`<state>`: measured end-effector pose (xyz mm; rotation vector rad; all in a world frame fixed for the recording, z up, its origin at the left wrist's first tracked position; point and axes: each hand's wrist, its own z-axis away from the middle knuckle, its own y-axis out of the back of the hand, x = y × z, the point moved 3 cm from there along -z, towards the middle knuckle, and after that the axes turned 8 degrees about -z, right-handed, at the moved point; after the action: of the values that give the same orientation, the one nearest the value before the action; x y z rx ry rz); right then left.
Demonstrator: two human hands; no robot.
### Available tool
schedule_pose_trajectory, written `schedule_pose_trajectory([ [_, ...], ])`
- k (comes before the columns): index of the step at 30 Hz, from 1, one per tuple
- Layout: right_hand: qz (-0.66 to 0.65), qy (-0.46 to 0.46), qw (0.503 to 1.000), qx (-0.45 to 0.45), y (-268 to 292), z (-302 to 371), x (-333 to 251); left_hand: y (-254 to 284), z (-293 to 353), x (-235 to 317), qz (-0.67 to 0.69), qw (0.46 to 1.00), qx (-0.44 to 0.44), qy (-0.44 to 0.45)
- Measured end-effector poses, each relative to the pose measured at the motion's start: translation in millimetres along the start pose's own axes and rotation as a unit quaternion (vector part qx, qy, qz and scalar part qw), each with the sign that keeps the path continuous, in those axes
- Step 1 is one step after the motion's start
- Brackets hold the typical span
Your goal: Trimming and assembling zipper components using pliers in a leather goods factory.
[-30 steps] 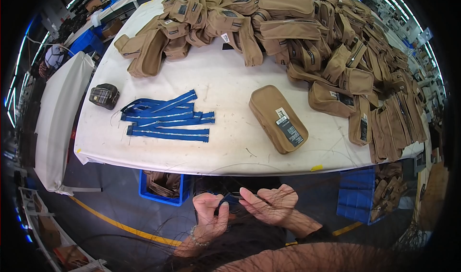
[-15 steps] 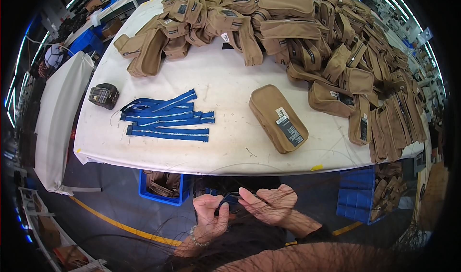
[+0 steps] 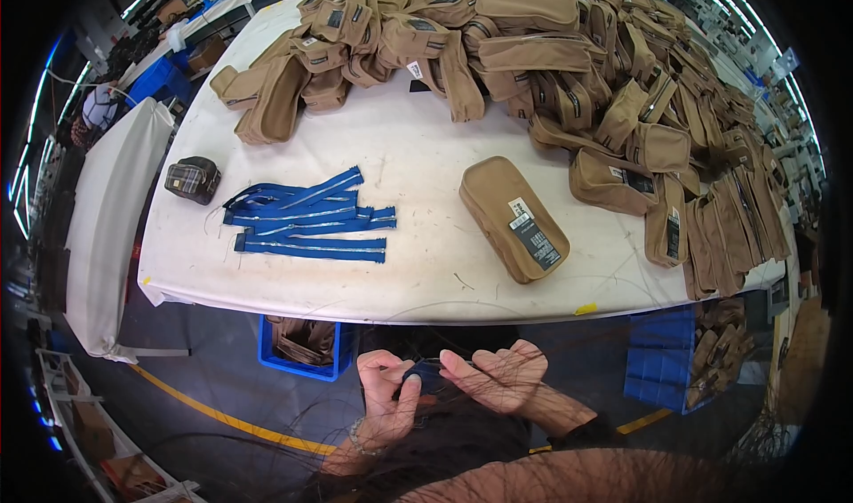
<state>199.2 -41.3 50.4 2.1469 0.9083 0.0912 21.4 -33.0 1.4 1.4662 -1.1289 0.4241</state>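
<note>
Below the table's front edge, my left hand (image 3: 386, 395) and my right hand (image 3: 502, 379) are close together, both closed with fingertips pinched. A short stretch of dark blue zipper (image 3: 428, 367) runs between them; most of it is hidden by fingers and loose hair. On the white table (image 3: 418, 276), several blue zippers (image 3: 306, 214) with pale teeth lie in an overlapping bunch at the left. To their right rests a single brown pouch (image 3: 514, 219), with a white sticker and a dark label on its top.
Brown pouches (image 3: 533, 54) are heaped across the table's far side and down its right. A small plaid pouch (image 3: 193, 178) sits near the left edge. Under the table stand a blue bin (image 3: 333, 367) with brown pieces and a blue crate (image 3: 657, 361) at the right.
Both hands stay nearly in place, still holding the zipper. Less of its blue tape shows beside my left fingers than before. Nothing on the table has moved.
</note>
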Motion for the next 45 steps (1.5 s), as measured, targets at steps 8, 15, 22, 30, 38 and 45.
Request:
schedule_pose_trajectory([
  [8,-0.036,-0.045,0.997,0.049,-7,2,-1,0,-5,-1,0.017,0.999,-0.034,0.015],
  [15,-0.019,-0.021,0.999,0.035,-4,-1,0,3,-5,2,0.005,1.0,-0.024,-0.001],
  [22,0.032,0.071,0.995,0.056,-6,-1,4,8,-12,17,0.071,0.997,-0.023,0.009],
  [30,-0.047,-0.029,0.998,0.016,-10,0,1,12,-11,22,-0.136,0.988,0.024,-0.069],
  [38,-0.062,-0.048,0.997,0.002,-6,-4,2,11,-7,18,-0.171,0.983,0.051,-0.05],
  [45,-0.064,-0.047,0.997,-0.005,-6,-4,2,9,-6,15,-0.147,0.986,0.075,-0.037],
])
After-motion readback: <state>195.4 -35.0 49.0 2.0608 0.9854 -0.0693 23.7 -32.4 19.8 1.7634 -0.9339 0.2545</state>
